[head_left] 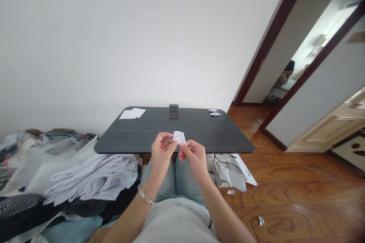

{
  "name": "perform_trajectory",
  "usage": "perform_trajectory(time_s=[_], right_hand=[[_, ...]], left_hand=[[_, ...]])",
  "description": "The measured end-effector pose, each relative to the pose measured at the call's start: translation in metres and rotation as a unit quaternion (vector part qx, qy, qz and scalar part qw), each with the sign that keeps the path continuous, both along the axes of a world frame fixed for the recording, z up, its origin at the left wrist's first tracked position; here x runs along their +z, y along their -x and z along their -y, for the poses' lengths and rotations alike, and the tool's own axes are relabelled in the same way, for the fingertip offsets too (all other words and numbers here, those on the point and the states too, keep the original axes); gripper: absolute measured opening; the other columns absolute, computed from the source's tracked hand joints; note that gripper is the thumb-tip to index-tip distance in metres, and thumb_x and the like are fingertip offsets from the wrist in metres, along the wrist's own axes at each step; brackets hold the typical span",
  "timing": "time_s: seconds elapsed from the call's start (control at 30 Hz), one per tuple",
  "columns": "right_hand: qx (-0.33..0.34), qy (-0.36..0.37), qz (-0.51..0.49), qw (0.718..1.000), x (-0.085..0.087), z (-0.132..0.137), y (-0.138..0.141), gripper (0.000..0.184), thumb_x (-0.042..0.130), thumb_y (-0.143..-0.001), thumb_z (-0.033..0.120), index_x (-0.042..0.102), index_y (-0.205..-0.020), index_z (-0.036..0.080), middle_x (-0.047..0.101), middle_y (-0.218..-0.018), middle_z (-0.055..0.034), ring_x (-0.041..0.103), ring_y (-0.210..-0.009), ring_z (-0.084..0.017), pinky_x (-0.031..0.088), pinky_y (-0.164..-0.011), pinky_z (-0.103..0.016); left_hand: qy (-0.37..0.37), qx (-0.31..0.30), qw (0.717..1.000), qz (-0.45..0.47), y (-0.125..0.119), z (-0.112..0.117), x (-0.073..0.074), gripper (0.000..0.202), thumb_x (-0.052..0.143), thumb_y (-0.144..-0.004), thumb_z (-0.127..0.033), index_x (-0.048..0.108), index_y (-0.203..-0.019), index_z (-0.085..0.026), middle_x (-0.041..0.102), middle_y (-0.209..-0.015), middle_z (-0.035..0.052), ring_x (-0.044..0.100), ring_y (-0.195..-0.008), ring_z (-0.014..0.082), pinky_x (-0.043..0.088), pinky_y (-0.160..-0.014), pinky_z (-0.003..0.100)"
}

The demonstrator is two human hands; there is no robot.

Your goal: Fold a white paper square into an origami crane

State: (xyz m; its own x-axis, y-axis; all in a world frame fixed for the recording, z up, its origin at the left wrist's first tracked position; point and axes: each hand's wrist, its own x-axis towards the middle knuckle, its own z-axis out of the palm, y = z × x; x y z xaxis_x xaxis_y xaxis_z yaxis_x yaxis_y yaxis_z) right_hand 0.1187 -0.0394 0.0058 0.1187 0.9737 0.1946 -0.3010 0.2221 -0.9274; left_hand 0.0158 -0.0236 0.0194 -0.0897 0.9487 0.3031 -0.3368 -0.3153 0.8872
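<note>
A small folded piece of white paper (pixel 179 136) is pinched between my two hands above the near edge of a dark table (pixel 142 133). My left hand (pixel 162 151), with a silver bracelet on the wrist, grips its left side with closed fingers. My right hand (pixel 194 153) pinches its right side. Both hands hover over my lap.
On the table's far side lie flat white paper sheets (pixel 132 113), a phone (pixel 173 111) and two folded paper cranes (pixel 214 112). A heap of clothes and cloth (pixel 65 174) fills the left. Papers and cables (pixel 230 171) lie on the wooden floor under the table. An open doorway (pixel 288 79) is at right.
</note>
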Motion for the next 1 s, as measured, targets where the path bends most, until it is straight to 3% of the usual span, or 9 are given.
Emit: perform_trajectory(time_s=[0.13, 0.57, 0.87, 1.0], right_hand=[[-0.007, 0.006, -0.002, 1.000, -0.0006, 0.0002, -0.0003, 0.030, 0.066, -0.070, 0.041, 0.056, -0.058, 0.016, 0.061, -0.046, 0.0018, 0.051, -0.035, -0.009, 0.042, -0.038, -0.019], [-0.012, 0.005, -0.020, 1.000, -0.0022, -0.0010, -0.0008, 0.027, 0.066, -0.070, 0.038, 0.055, -0.057, 0.017, 0.060, -0.045, 0.0018, 0.049, -0.033, -0.008, 0.041, -0.036, -0.018], [-0.030, 0.007, -0.013, 0.999, -0.0038, -0.0023, -0.0010, 0.027, 0.065, -0.071, 0.038, 0.055, -0.059, 0.016, 0.060, -0.046, 0.0020, 0.050, -0.035, -0.008, 0.041, -0.037, -0.018], [-0.031, 0.006, 0.009, 0.999, -0.0024, -0.0015, 0.0001, 0.028, 0.065, -0.071, 0.039, 0.055, -0.059, 0.016, 0.060, -0.046, 0.0017, 0.050, -0.036, -0.008, 0.041, -0.038, -0.019]], left_hand=[[0.002, 0.008, 1.000, -0.006, -0.0001, -0.0004, 0.0017, 0.020, 0.070, -0.064, -0.017, 0.054, -0.075, -0.016, 0.056, -0.069, -0.0025, 0.058, -0.066, 0.0093, 0.047, -0.065, 0.021], [0.000, 0.002, 1.000, -0.025, 0.0030, -0.0009, 0.0021, 0.016, 0.068, -0.065, -0.017, 0.056, -0.075, -0.015, 0.055, -0.070, -0.0022, 0.057, -0.063, 0.0087, 0.049, -0.061, 0.020], [0.007, -0.024, 0.999, -0.022, 0.0032, 0.0000, 0.0023, 0.015, 0.064, -0.070, -0.021, 0.059, -0.082, -0.015, 0.060, -0.079, 0.0016, 0.060, -0.073, 0.0123, 0.052, -0.070, 0.027], [0.000, -0.005, 0.999, -0.040, 0.0022, -0.0026, 0.0001, 0.020, 0.068, -0.066, -0.020, 0.057, -0.082, -0.015, 0.061, -0.077, 0.0015, 0.060, -0.071, 0.0117, 0.051, -0.069, 0.024]])
